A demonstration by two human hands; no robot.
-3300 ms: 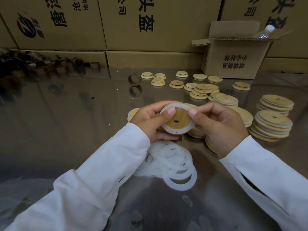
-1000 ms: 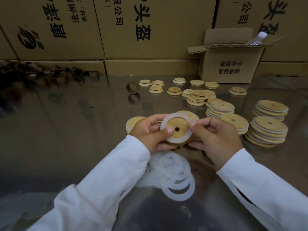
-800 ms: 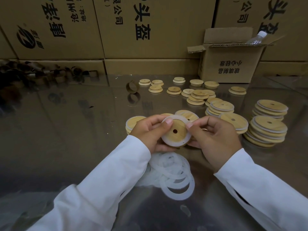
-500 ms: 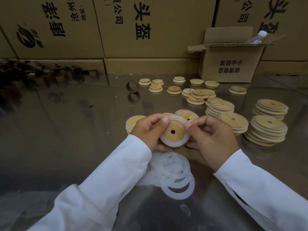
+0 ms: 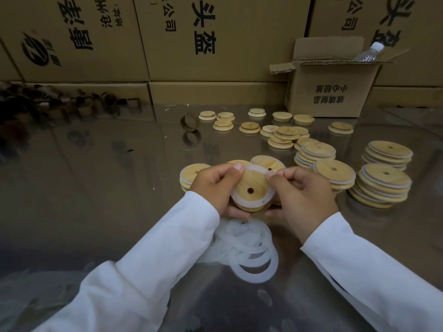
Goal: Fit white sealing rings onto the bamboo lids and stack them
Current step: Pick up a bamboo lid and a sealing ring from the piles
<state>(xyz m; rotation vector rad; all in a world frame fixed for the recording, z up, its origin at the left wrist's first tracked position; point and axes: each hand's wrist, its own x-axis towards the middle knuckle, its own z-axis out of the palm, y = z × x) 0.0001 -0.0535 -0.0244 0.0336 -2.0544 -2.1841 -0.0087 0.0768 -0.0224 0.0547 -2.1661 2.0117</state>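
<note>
Rings (image 5: pixel 249 250) before lid (image 5: pixel 250 188), stacks (image 5: pixel 381 185) right

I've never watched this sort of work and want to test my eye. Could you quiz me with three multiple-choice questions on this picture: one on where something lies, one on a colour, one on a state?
1. Where is the pile of loose sealing rings?
A on the table, close before the person
B in a blue bucket
C hung on a hook

2. The sleeves are:
A blue
B white
C black

3. The bamboo lid between the left hand and the right hand:
A is bare
B is snapped in two
C bears a fitted ring

Answers:
1 A, the rings lie on the tabletop below the held lid.
2 B, both arms show white cloth.
3 C, a white band circles the lid.
</note>
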